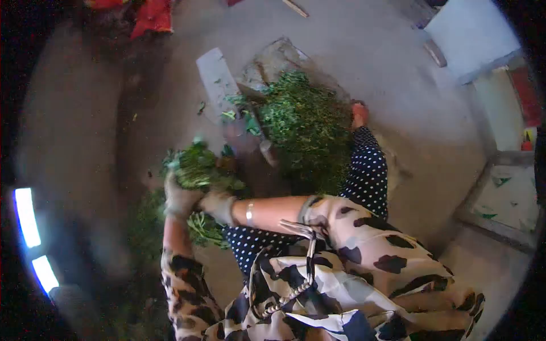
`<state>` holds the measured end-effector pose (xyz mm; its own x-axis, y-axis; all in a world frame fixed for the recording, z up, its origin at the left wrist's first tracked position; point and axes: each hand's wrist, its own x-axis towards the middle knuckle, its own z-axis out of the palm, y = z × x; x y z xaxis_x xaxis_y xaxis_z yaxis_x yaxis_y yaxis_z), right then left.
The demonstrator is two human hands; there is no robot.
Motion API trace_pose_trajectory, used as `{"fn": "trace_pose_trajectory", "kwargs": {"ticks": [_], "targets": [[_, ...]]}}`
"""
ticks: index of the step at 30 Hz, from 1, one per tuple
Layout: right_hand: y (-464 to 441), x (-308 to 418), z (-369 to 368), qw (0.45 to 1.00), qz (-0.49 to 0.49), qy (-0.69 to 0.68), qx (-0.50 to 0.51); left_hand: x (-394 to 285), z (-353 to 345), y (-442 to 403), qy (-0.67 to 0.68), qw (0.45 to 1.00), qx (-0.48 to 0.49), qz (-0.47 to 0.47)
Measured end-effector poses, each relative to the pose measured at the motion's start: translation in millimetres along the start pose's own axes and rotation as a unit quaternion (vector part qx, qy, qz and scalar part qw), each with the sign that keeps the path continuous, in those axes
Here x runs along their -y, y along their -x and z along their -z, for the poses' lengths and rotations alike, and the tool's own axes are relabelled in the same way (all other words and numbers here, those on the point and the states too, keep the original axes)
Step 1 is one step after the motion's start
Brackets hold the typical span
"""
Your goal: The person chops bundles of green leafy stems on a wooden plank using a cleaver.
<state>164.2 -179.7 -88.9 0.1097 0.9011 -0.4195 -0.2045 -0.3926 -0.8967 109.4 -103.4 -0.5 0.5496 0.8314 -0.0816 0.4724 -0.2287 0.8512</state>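
Observation:
My left hand, in a pale glove, is closed around a bunch of leafy green stems on the left side of the view. Close beside it, my right hand, also gloved, is closed on the lower part of the same bunch. Cut stem ends stick out below the two hands. A large heap of chopped greens lies between my legs. Left of the heap, a long blade rises at a slant, with a wooden handle near the heap.
More loose greens lie in shadow at the left. Red bags are at the top left. A white box stands at the upper right, above a shallow framed tray. My foot is beside the heap.

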Motion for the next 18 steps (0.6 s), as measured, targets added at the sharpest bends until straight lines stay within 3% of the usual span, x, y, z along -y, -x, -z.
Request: {"fn": "trace_pose_trajectory", "kwargs": {"ticks": [1,3,4,5,7,12,15,18], "targets": [[4,24,-34,0.991,0.130,0.011,0.019,-2,39,18,-0.077,0.993,-0.078,-0.038],[10,53,-108,0.924,0.376,0.025,0.068,-63,85,69,-0.024,0.992,-0.126,-0.009],[3,57,-183,0.939,0.315,0.135,-0.017,48,121,80,-0.004,0.927,-0.373,-0.038],[6,55,-238,0.933,0.250,0.239,-0.102,156,156,92,0.002,0.801,-0.595,-0.066],[38,76,-272,0.941,0.263,0.215,0.012,6,151,123,-0.165,0.847,-0.496,-0.097],[66,119,-244,0.938,0.283,0.082,0.183,-114,155,135,-0.369,0.829,-0.385,-0.169],[72,86,-162,0.954,0.161,-0.097,0.235,-148,133,116,-0.436,0.818,-0.317,-0.199],[64,57,-66,0.925,-0.019,-0.285,0.249,-161,97,91,-0.473,0.822,-0.248,-0.196]]}}
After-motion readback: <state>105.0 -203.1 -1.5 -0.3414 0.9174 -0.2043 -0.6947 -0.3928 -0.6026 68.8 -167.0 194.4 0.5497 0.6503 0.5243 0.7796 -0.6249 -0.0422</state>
